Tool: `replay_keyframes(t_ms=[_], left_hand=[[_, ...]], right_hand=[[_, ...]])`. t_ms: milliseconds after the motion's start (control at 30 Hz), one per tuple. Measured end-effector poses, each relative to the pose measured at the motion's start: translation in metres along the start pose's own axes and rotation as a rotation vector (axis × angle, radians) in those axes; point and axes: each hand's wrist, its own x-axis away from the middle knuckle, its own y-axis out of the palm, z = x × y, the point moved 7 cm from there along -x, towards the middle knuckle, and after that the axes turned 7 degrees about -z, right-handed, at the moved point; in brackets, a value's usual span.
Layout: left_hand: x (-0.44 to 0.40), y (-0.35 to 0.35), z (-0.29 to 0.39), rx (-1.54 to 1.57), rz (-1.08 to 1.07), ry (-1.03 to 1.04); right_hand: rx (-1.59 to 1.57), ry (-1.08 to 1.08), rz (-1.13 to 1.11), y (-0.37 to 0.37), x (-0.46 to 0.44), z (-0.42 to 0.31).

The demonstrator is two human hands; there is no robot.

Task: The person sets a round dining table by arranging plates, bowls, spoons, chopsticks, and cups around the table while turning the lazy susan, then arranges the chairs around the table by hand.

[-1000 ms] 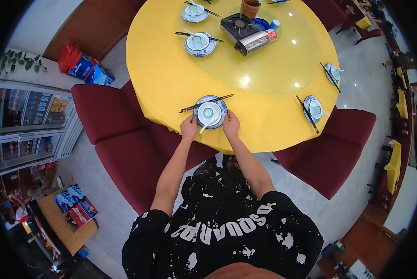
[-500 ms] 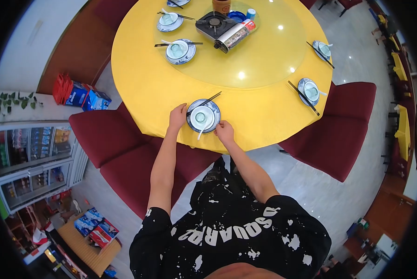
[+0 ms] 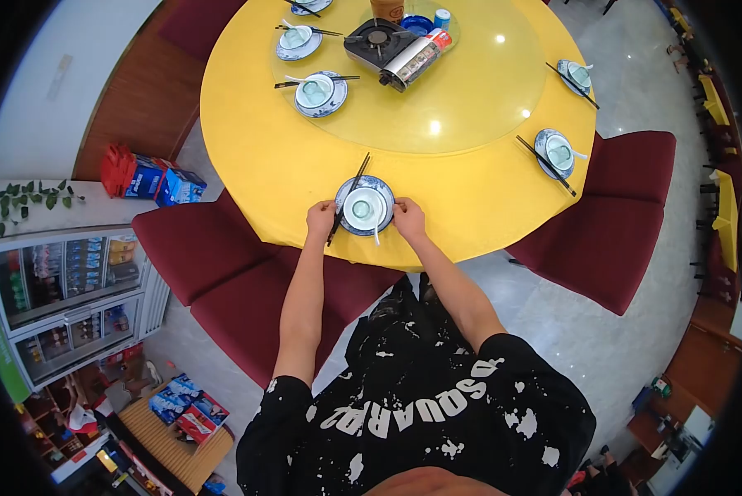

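A blue-and-white plate [image 3: 381,183] lies near the front edge of the yellow table, with a white bowl [image 3: 373,198] on it. Inside the bowl sits a small clear cup [image 3: 361,210]; a white spoon [image 3: 376,235] sticks out towards me. Black chopsticks [image 3: 357,176] rest across the plate's left side. My left hand [image 3: 321,218] is closed at the plate's left rim, right beside the chopsticks' lower ends. On the opposite rim, my right hand [image 3: 409,218] pinches the plate with its fingers bent. Both fingertips are partly hidden.
The round yellow table [image 3: 462,207] carries a glass turntable [image 3: 486,99] with a black portable stove [image 3: 378,43] and a gas canister [image 3: 415,60]. Similar place settings [image 3: 321,97] stand around it. Maroon chairs [image 3: 610,215] flank me, and a drinks fridge [image 3: 73,281] is at left.
The chopsticks have turned from slanting right to a steeper line on the plate's left side. The spoon handle has swung to the right. My right hand has moved up along the rim.
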Motion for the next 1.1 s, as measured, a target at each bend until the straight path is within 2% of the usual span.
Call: replay_keyframes(t_ms=[100, 367, 467, 533, 567, 667, 767, 833, 867, 967, 1033, 1067, 1100], left_hand=[[0.005, 0.000, -0.002, 0.004, 0.040, 0.066], [0.028, 0.003, -0.007, 0.470, -0.141, -0.107], [0.055, -0.016, -0.009, 0.556, 0.021, -0.096], [0.079, -0.038, -0.019, 0.586, 0.260, 0.040], [0.096, -0.048, -0.029, 0.600, 0.385, 0.100], [0.150, -0.051, -0.065, 0.622, 0.532, 0.131], [0.211, -0.026, -0.090, 0.652, 0.484, 0.089], [0.255, -0.007, -0.108, 0.636, 0.445, 0.043], [0.276, 0.002, -0.117, 0.624, 0.426, 0.044], [0.333, 0.026, -0.153, 0.606, 0.405, 0.029], [0.367, 0.040, -0.206, 0.621, 0.412, -0.068], [0.384, 0.048, -0.247, 0.643, 0.402, -0.239], [0.405, 0.056, -0.278, 0.734, 0.424, -0.297]], right_hand=[[-0.147, 0.098, -0.012, 0.001, -0.002, 0.003], [-0.377, 0.233, -0.097, -0.003, 0.010, 0.027], [-0.333, 0.238, -0.199, -0.020, 0.040, 0.043], [-0.203, 0.138, -0.249, -0.038, 0.072, 0.040], [-0.105, 0.061, -0.265, -0.048, 0.094, 0.033], [-0.048, 0.082, -0.332, -0.062, 0.146, 0.075], [-0.067, 0.163, -0.398, -0.067, 0.167, 0.106], [-0.081, 0.193, -0.468, -0.069, 0.174, 0.098], [-0.104, 0.352, -0.432, -0.075, 0.177, 0.094], [0.023, 0.145, -0.453, -0.071, 0.154, 0.102], [0.050, 0.226, -0.497, -0.066, 0.155, 0.093], [0.054, 0.273, -0.514, -0.058, 0.162, 0.090], [0.060, 0.274, -0.540, -0.048, 0.168, 0.087]])
